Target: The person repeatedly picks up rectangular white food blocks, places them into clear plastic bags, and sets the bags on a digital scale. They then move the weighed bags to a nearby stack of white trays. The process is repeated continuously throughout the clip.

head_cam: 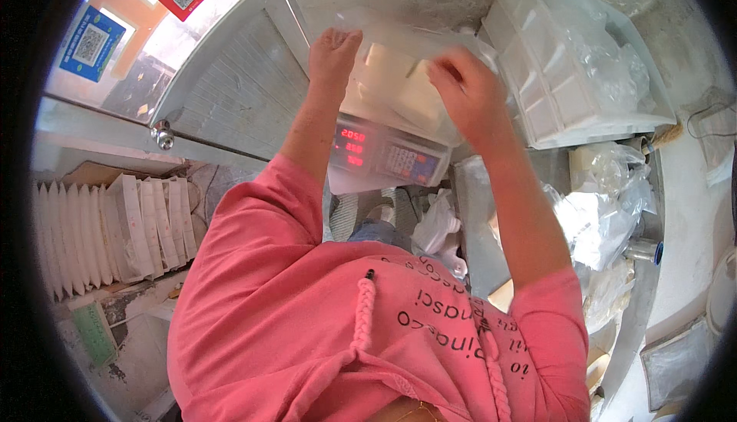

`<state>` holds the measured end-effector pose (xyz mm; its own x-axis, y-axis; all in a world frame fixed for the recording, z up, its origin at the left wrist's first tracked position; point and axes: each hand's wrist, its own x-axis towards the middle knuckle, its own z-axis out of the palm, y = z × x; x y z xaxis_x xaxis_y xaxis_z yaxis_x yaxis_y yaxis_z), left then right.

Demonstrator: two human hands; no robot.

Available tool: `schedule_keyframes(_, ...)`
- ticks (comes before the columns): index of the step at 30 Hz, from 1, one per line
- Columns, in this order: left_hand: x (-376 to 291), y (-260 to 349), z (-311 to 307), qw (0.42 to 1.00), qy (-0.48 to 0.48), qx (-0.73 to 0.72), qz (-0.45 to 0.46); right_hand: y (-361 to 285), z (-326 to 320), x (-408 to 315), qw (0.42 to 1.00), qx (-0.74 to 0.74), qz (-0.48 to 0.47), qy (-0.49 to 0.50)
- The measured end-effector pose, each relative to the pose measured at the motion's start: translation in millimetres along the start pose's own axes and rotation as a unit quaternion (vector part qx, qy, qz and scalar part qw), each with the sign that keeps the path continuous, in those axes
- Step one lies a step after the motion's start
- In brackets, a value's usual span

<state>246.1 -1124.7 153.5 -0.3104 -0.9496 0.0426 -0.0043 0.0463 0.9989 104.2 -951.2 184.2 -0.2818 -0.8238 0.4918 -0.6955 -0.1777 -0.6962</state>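
My left hand (337, 56) pinches the upper edge of a clear plastic bag (377, 22) above a digital weighing scale (388, 151). Two pale yellow blocks (387, 68), perhaps tofu, lie on top of the scale, and the film of the bag seems to cover them. Blurred by motion, my right hand (469, 94) hovers at the right side of the blocks with its fingers curled. Whether it grips the bag there cannot be made out. Red digits glow on the scale's display beside its keypad.
A white plastic crate (553, 65) full of clear bags stands at the right. Below it, more plastic bags (604, 209) lie on a metal surface. A metal panel (242, 77) with a round knob borders the left, above stacked white packages (109, 232). Printed code cards hang upper left.
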Motion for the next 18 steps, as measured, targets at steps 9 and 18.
schedule_keyframes(9,19,15,-46,0.929,-0.335,-0.146,-0.053,80,64,14,0.887,-0.316,0.077,-0.327)
schedule_keyframes(18,5,15,-24,0.932,-0.334,0.134,-0.038,62,56,7,0.922,-0.210,0.107,-0.306)
